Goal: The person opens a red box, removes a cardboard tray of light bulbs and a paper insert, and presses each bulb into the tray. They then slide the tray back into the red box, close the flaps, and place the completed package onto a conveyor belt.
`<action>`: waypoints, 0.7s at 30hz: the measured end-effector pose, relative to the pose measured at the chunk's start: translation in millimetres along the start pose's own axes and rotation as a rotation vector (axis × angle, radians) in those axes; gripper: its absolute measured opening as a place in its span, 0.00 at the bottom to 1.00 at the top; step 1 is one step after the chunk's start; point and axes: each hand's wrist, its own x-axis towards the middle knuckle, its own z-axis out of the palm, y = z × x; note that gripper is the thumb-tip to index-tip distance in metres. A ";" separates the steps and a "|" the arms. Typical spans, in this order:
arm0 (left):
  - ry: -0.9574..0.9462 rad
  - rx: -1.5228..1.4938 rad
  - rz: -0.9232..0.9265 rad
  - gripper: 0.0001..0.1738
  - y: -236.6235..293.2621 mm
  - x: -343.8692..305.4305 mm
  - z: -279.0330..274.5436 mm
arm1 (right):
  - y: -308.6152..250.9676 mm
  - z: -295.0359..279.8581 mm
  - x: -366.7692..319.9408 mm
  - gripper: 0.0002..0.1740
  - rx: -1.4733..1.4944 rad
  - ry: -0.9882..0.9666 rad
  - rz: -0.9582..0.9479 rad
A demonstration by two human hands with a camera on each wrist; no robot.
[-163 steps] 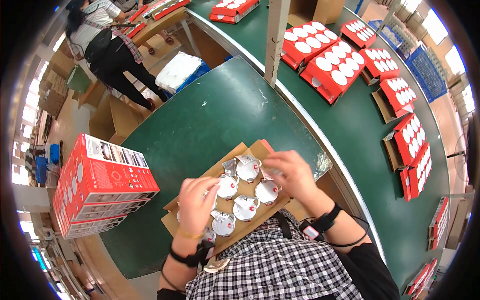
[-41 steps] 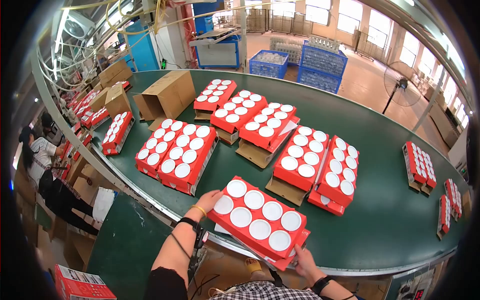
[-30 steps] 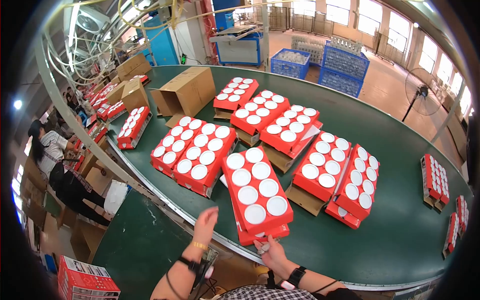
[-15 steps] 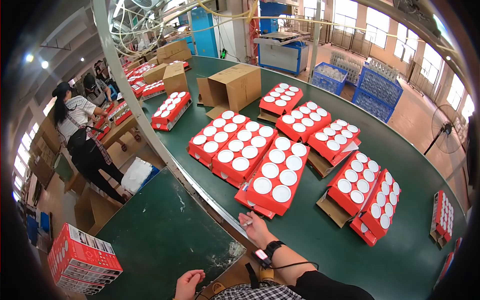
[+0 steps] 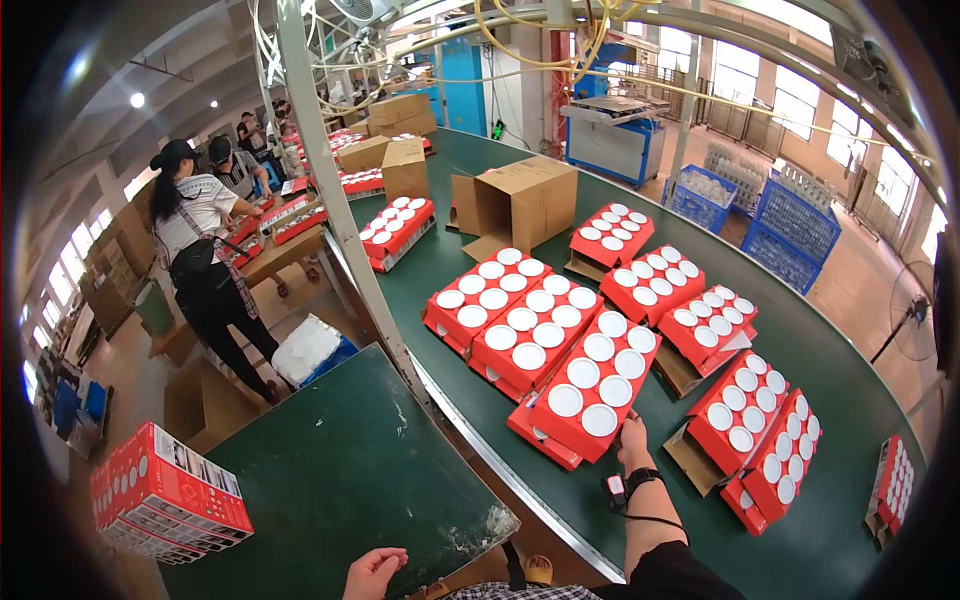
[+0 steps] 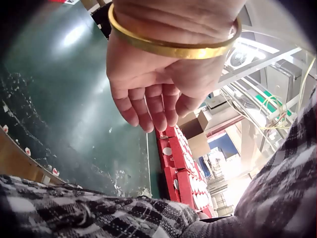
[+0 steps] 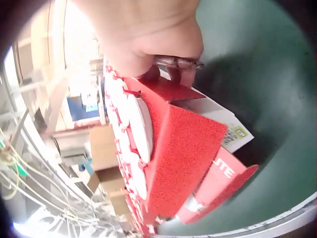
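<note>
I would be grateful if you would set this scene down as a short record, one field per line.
left hand: loosely curled, holding nothing, by the near green table
right hand: fingers bent on the edge of the nearest red box
nearest box top: eight white discs, two rows of four
box support: long green table, beside similar red boxes
carton: brown, lying open on the long table
left end of near table: red box stack
background: blue crates, people working
</note>
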 end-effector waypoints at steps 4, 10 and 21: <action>0.012 -0.057 -0.013 0.13 -9.9 -3.6 9.6 | 8.3 32.8 4.4 0.27 -0.055 -0.051 -0.064; 0.057 -0.086 -0.061 0.13 -13.5 -11.1 13.6 | 20.0 100.2 19.2 0.28 0.049 -0.156 -0.064; 0.472 0.245 0.065 0.13 -14.2 -54.3 -80.5 | 36.4 187.3 88.3 0.17 -0.166 -0.465 -0.126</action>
